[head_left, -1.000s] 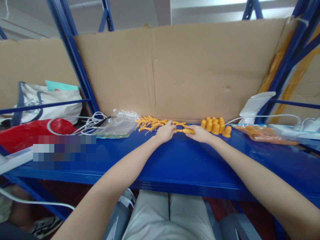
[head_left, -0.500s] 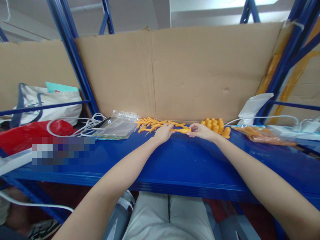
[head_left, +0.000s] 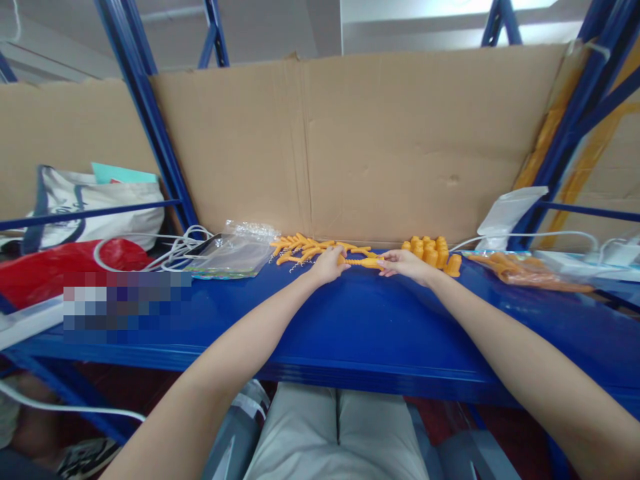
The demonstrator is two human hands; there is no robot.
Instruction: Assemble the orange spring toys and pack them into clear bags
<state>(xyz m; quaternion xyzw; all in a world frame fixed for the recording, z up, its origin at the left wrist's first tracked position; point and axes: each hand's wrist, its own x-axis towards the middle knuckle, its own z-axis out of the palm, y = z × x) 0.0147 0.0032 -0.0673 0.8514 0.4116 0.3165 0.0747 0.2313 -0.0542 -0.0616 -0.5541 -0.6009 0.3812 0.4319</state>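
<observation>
My left hand [head_left: 328, 265] and my right hand [head_left: 404, 263] both pinch one thin orange plastic piece [head_left: 363, 262], held level just above the blue shelf [head_left: 350, 327]. Each hand grips one end with closed fingers. Behind my left hand lies a heap of orange branched pieces [head_left: 305, 248]. Behind my right hand stands a cluster of orange cone-shaped caps [head_left: 431, 250].
A clear plastic bag [head_left: 233, 250] and white cables [head_left: 175, 250] lie to the left, beside a red bag [head_left: 55, 267] and a white tote [head_left: 95, 203]. A bag of orange parts [head_left: 525, 267] and a white pouch [head_left: 510, 213] lie to the right. Cardboard [head_left: 400, 147] backs the shelf.
My right hand has shifted slightly left and lifted off the shelf, fingers now pinching the piece's end. My left hand has barely moved.
</observation>
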